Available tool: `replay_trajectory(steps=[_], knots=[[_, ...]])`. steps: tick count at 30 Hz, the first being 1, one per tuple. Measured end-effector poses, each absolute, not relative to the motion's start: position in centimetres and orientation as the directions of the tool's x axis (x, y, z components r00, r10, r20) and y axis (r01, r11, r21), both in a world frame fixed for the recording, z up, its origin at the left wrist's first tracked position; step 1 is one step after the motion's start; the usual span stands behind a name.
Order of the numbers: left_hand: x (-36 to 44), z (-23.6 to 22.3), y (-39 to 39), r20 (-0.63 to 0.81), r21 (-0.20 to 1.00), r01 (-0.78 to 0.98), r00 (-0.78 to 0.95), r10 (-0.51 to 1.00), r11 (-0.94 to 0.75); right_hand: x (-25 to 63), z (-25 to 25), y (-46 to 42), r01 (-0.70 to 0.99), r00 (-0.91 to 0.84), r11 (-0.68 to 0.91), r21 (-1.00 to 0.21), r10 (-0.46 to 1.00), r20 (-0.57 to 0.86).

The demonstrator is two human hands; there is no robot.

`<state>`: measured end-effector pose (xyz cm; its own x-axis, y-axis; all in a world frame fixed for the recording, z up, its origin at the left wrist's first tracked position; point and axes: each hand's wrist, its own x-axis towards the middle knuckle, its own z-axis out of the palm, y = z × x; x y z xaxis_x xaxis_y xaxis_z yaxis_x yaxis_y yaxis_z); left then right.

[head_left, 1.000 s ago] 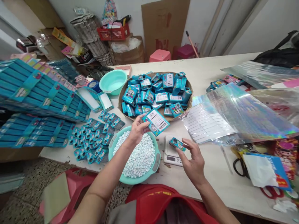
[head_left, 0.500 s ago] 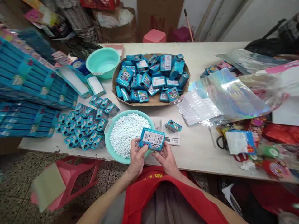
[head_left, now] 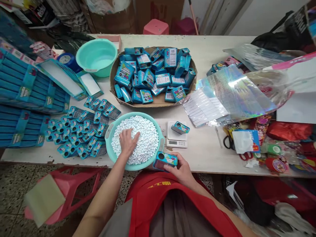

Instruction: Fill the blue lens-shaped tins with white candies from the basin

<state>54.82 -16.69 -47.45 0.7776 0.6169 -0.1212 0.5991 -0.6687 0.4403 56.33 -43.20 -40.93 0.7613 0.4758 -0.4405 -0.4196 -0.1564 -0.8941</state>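
My left hand [head_left: 128, 142] is down in a teal bowl [head_left: 108, 138] full of small white candies [head_left: 145, 141], its fingers curled into the pile. My right hand [head_left: 181, 169] holds a small blue box [head_left: 165, 160] at the table's near edge, beside the bowl, with the round hole in its end facing me. Another small blue box [head_left: 180, 127] rests on a white digital scale [head_left: 174, 139] just right of the bowl.
A cardboard tray [head_left: 158, 103] of several blue boxes sits behind the bowl, and an empty teal basin [head_left: 96, 58] at back left. Small blue boxes [head_left: 81, 128] lie in rows to the left beside stacked flat cartons [head_left: 27, 95]. Holographic sheets [head_left: 237, 95], scissors [head_left: 228, 143] and wrappers lie right.
My left hand let go of the blue box and dropped into the candy bowl. My right hand kept the box, lowered it and turned its end toward me. The camera tilted down.
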Motion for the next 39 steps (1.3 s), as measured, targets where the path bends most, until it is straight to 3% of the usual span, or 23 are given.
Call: replay_trajectory(steps=[5, 9, 12, 15, 17, 22, 26, 32, 39], knots=[[56.0, -47.6, -17.3, -0.13, 0.513, 0.637, 0.721, 0.681, -0.576, 58.1, -41.4, -41.3, -0.392, 0.849, -0.118, -0.912, 0.334, -0.408], [55.9, -47.7, -16.6, -0.157, 0.75, 0.584, 0.615, 0.773, -0.312, 60.6, -40.0, -38.1, -0.264, 0.863, -0.18, -0.948, 0.395, -0.315], [55.7, -46.9, -16.4, -0.296, 0.908, 0.417, 0.551, 0.78, 0.05, 61.8, -39.1, -36.0, -0.051, 0.852, -0.312, -0.949, 0.483, -0.205], [55.5, -44.6, -16.8, -0.456, 0.887, 0.204, 0.528, 0.717, 0.415, 62.1, -39.0, -34.7, 0.277, 0.811, -0.431, -0.859, 0.584, -0.031], [55.5, -42.5, -17.4, -0.467, 0.852, 0.078, 0.56, 0.684, 0.518, 61.8, -39.2, -34.0, 0.452, 0.756, -0.466, -0.76, 0.652, 0.05], [55.8, -38.7, -18.7, -0.336, 0.839, -0.143, 0.623, 0.707, 0.525, 60.5, -39.1, -32.0, 0.664, 0.632, -0.451, -0.596, 0.765, 0.126], [56.3, -38.3, -18.7, -0.313, 0.821, -0.226, 0.589, 0.745, 0.524, 60.0, -38.5, -30.7, 0.717, 0.609, -0.463, -0.521, 0.78, 0.145], [57.4, -38.5, -18.0, -0.425, 0.787, -0.198, 0.514, 0.745, 0.585, 60.5, -38.3, -30.8, 0.68, 0.643, -0.455, -0.574, 0.746, 0.172], [58.1, -37.8, -18.0, -0.386, 0.788, -0.215, 0.559, 0.734, 0.577, 61.4, -38.4, -30.7, 0.627, 0.649, -0.428, -0.651, 0.749, 0.132]])
